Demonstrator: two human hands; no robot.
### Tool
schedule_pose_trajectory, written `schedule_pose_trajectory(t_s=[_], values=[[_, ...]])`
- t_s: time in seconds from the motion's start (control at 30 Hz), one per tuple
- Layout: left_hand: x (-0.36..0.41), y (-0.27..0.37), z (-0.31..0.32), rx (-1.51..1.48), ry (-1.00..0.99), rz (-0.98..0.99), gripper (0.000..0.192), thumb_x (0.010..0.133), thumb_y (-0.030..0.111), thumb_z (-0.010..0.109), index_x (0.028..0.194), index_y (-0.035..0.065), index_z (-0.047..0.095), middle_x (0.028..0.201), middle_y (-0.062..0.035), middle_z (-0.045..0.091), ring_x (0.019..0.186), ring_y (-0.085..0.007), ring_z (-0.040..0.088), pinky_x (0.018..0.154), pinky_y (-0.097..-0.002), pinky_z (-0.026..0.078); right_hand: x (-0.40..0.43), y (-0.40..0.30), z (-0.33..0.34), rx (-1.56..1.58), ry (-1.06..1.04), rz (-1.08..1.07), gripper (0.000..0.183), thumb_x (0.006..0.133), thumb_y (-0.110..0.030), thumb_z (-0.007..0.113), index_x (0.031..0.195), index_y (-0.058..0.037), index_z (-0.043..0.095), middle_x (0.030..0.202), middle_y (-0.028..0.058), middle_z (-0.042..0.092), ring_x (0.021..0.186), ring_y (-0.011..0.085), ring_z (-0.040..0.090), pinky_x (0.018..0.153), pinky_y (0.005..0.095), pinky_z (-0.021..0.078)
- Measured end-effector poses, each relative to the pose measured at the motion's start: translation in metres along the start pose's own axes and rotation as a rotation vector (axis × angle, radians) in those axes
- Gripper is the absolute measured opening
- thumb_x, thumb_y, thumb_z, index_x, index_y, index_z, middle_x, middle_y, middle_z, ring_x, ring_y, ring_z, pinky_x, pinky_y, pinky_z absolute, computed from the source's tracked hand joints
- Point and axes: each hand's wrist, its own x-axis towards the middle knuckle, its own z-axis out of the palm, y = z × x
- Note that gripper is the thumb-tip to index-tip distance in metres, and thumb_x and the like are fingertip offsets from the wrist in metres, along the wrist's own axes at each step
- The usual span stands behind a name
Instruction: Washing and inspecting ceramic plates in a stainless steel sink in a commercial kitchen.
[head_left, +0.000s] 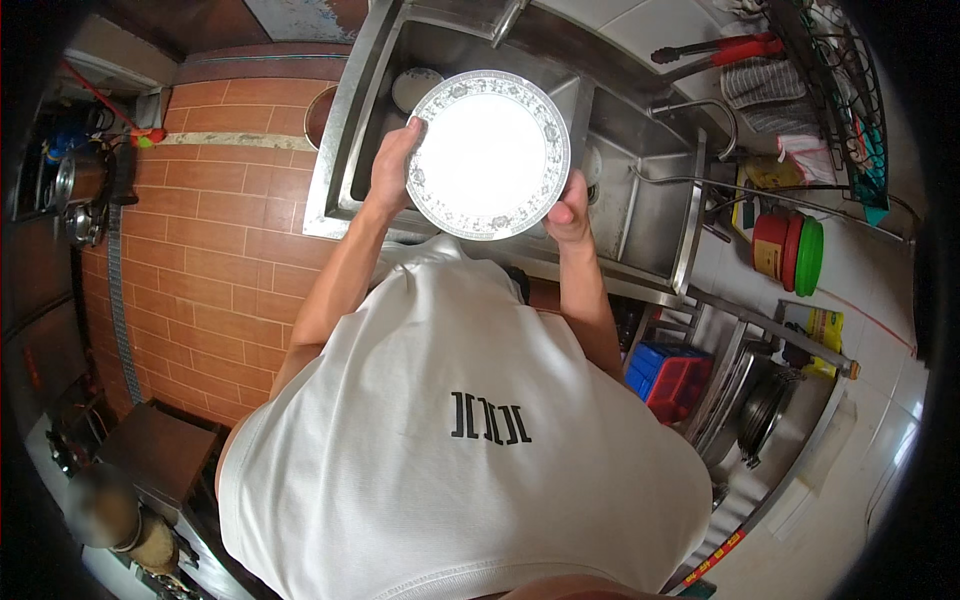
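A round white plate (484, 154) with a grey floral pattern around its rim is held up over the front of a stainless steel double sink (330, 187). My left hand (395, 165) grips its left edge, with the thumb on the rim. On the lower right edge, my right hand (571, 214) holds it, most of the fingers hidden underneath. Behind the plate, at the back left of the left basin, lies a small white dish (415, 90). Another pale dish (592, 165) shows partly in the right basin.
A curved metal faucet (724, 124) and a thin pipe (697, 180) reach over the right basin. Red-handled tongs (720, 52) hang on the wall beside a wire rack (840, 97). To the right are red and green tubs (787, 251) and a metal shelf (780, 337) with baskets.
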Motion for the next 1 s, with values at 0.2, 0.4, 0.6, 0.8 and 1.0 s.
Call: schedule_pose_trajectory(t_s=[0.2,0.4,0.6,0.8,1.0], values=[[-0.002,0.003,0.002,-0.01,-0.027,0.005,0.045,0.095,0.035,0.043,0.098,-0.007,0.059,0.084,-0.011,0.065,0.069,-0.013,0.063,0.061,-0.0239,0.05,0.0,0.006,0.0,0.003,0.005,-0.028,0.088,0.057,-0.067,0.073,0.102,0.0083,0.06,0.098,0.0091,0.065,0.09,0.015,0.059,0.08,0.0293,0.0475],[-0.002,0.004,0.002,-0.011,-0.037,0.009,0.047,0.095,0.036,0.042,0.101,-0.0079,0.058,0.087,-0.0123,0.065,0.072,-0.0141,0.063,0.063,-0.0246,0.051,0.001,0.002,0.006,0.01,0.005,-0.049,0.089,0.056,-0.067,0.071,0.104,0.0082,0.06,0.099,0.0094,0.065,0.091,0.0153,0.06,0.08,0.0296,0.048],[-0.002,0.003,0.0,-0.002,-0.037,0.014,0.047,0.095,0.036,0.042,0.101,-0.0077,0.058,0.087,-0.0126,0.065,0.072,-0.0146,0.064,0.064,-0.0249,0.052,0.002,-0.001,0.009,0.017,-0.004,-0.074,0.088,0.058,-0.065,0.071,0.105,0.0075,0.059,0.101,0.0092,0.065,0.092,0.0159,0.059,0.082,0.0305,0.0478],[-0.002,0.002,-0.001,-0.008,-0.026,0.01,0.049,0.094,0.038,0.043,0.101,-0.0076,0.059,0.087,-0.0129,0.065,0.072,-0.0146,0.064,0.063,-0.025,0.052,0.003,-0.002,0.011,-0.003,0.001,-0.089,0.087,0.058,-0.065,0.071,0.105,0.0073,0.06,0.1,0.0094,0.065,0.093,0.0162,0.059,0.082,0.031,0.0478],[-0.002,0.003,-0.002,-0.002,-0.03,0.02,0.048,0.094,0.038,0.044,0.099,-0.007,0.059,0.086,-0.0124,0.065,0.071,-0.0139,0.064,0.062,-0.0245,0.051,0.002,0.003,0.012,0.018,0.028,-0.08,0.084,0.058,-0.064,0.071,0.103,0.0066,0.061,0.096,0.0085,0.066,0.088,0.0153,0.061,0.079,0.0308,0.0494]])
